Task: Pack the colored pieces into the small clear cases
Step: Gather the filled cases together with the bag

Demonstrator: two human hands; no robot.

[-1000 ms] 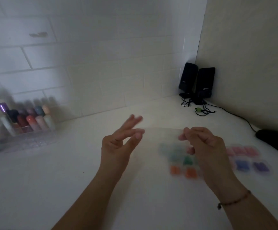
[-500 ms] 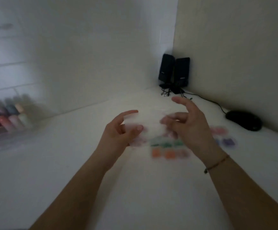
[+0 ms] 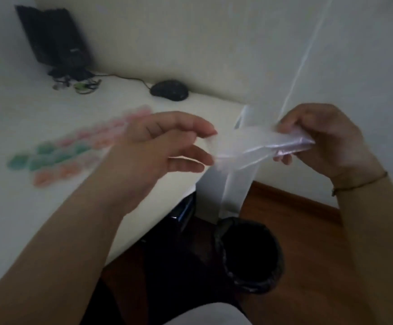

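Head view, blurred by motion; right hand (image 3: 326,139) curled round one end of a crumpled clear plastic wrapper (image 3: 256,148), pinching it between thumb and fingers, thin bracelet (image 3: 359,182) on the wrist; left hand (image 3: 160,146) relaxed with fingers straight and spread, fingertips just at the wrapper's other end, contact impossible to tell; wrapper held in the air past the edge of the white counter (image 3: 50,219), above a dark bin (image 3: 249,254) lined with a black bag, standing on the wooden floor (image 3: 308,231); loose end of the wrapper hanging down toward the bin. Colored pieces (image 3: 73,148) lying on the counter left of the left hand, in rows of pink, green and orange, too smeared to tell whether in clear cases or bare; black mouse (image 3: 169,90) further back by the wall, its cable running to a pair of black speakers (image 3: 55,36) in the corner, tangle of cords at their foot.
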